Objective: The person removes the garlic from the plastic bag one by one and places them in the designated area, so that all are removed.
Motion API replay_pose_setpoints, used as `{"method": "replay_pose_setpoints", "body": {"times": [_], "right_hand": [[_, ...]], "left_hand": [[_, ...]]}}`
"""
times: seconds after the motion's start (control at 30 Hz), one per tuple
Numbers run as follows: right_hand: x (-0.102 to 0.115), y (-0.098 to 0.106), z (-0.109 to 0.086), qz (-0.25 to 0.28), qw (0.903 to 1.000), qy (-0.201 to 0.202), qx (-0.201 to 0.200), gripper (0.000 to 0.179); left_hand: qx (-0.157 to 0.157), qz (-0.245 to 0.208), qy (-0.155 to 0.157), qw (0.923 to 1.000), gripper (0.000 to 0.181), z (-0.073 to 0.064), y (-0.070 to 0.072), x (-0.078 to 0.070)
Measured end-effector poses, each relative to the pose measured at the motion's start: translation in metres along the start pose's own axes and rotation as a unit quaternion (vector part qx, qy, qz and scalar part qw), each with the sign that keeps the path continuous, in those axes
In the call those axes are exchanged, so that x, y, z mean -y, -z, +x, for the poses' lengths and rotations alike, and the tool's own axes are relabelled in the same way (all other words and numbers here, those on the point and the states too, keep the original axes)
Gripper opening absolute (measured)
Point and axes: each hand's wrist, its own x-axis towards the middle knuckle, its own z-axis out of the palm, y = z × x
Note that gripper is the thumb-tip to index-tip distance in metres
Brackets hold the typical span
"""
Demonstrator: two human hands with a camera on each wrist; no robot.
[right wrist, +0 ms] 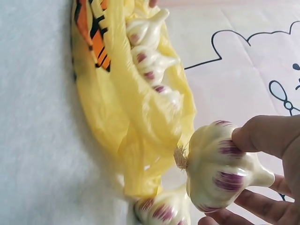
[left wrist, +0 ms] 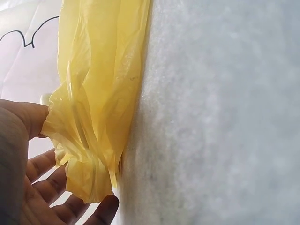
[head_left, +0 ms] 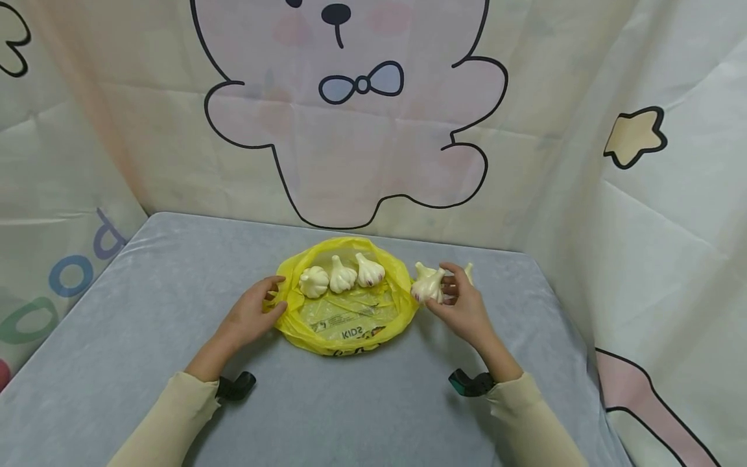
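On the worktop point(head_left: 362, 415): yellow bag point(head_left: 306, 334), mouth open, three garlic bulbs point(head_left: 342, 275) inside | left grip point(head_left: 249, 316): loosely grasping its edge, apparently to keep it spread | right grip point(head_left: 467, 312): grasping another bulb point(right wrist: 218, 171) just beside the bag, neck toward palm, probably for secure hold | further bulbs point(head_left: 423, 270): behind right grip, partly hidden

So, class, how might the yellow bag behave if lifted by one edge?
The bag is probably floppy, since its thin plastic is creased. It may sag unevenly, as three garlic bulbs sit toward its far side.
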Motion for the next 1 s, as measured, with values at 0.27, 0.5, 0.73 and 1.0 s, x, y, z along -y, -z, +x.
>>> {"method": "replay_pose_setpoints", "body": {"times": [0.27,0.5,0.73,1.0], "right_hand": [[-0.013,0.004,-0.003,-0.024,0.9996,0.003,0.015,0.071],[-0.023,0.003,-0.004,-0.034,0.9988,0.005,0.035,0.072],[-0.034,-0.002,-0.002,-0.045,0.9979,0.008,0.046,0.073],[-0.037,-0.009,0.001,-0.055,0.9956,-0.002,0.075,0.073]], "left_hand": [[-0.001,0.0,0.004,1.0,0.052,0.0,0.001,-0.001],[0.001,0.002,0.007,1.0,0.054,-0.001,0.0,0.0],[0.003,0.002,0.006,1.0,0.054,0.0,-0.002,0.001],[0.007,0.007,0.015,0.9998,0.054,0.002,0.0,0.002]]}}
